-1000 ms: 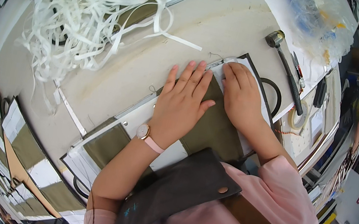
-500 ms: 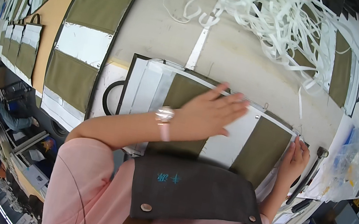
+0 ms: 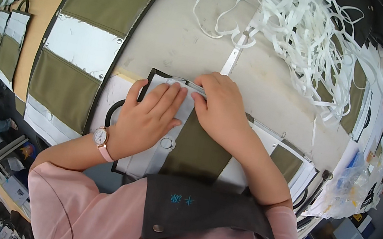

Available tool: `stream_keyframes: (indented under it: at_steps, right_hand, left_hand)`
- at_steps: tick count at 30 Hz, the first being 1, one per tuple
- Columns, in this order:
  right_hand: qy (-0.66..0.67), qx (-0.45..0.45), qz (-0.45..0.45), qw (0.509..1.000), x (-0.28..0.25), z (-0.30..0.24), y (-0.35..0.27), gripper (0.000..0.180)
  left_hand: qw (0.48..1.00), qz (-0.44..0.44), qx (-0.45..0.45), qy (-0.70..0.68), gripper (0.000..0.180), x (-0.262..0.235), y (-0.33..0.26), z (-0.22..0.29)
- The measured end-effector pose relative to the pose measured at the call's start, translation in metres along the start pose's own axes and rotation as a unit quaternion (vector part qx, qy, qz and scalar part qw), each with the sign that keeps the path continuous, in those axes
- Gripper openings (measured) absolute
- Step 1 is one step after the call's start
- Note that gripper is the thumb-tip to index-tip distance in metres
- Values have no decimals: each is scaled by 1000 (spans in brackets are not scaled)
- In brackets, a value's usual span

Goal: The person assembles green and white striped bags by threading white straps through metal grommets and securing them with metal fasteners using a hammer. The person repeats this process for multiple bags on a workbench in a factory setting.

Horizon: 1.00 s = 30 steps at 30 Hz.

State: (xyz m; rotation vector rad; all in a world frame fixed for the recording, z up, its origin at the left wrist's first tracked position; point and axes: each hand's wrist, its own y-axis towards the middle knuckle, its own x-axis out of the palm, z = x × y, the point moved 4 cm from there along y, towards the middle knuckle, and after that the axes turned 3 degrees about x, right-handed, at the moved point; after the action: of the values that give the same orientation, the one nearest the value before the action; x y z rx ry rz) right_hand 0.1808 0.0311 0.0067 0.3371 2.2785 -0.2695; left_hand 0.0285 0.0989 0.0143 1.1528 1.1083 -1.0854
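- Olive and white fabric panel [image 3: 197,146], black-edged, lying flat on the pale surface [image 3: 184,41] right under both hands, long axis running from upper left down to lower right.
- Left hand [image 3: 148,117]: open, fingers spread and pressed flat on the white band at the panel's upper-left end, gripping nothing.
- Right hand [image 3: 222,107]: fingers curled, tips pinching or pressing a thin clear or metallic strip [image 3: 187,84] along the panel's top edge; cannot tell whether truly gripped.
- Both hands side by side, fingertips nearly touching; right hand nearer the top edge and strip, left hand nearer the corner and the black loop [image 3: 113,111] poking out beside it.
- Small round eyelet [image 3: 167,143] just below the left palm.
- Tangle of white straps [image 3: 314,33] well apart, beyond the hands.
- More olive and white panels [image 3: 87,45] laid out to the left.
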Motion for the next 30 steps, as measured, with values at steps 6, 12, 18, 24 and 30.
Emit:
stream_keyframes:
  at_steps: [6,12,18,24,30]
  right_hand:
    - [-3,-40,92,995,17,-1,1,15]
    - [9,-4,-9,1000,2,-6,11,10]
    - [136,92,-86,983,-1,-6,22,4]
    - [44,-62,96,993,20,-1,6,10]
    - [16,-90,123,988,24,-10,9,17]
  left_hand:
    - [999,-29,33,-13,66,5,1,-12]
    - [997,-4,83,3,66,5,-4,-21]
    - [995,37,87,7,64,7,-7,-22]
    - [997,17,79,-10,63,8,-3,-22]
    - [996,33,76,-45,60,4,-5,-23]
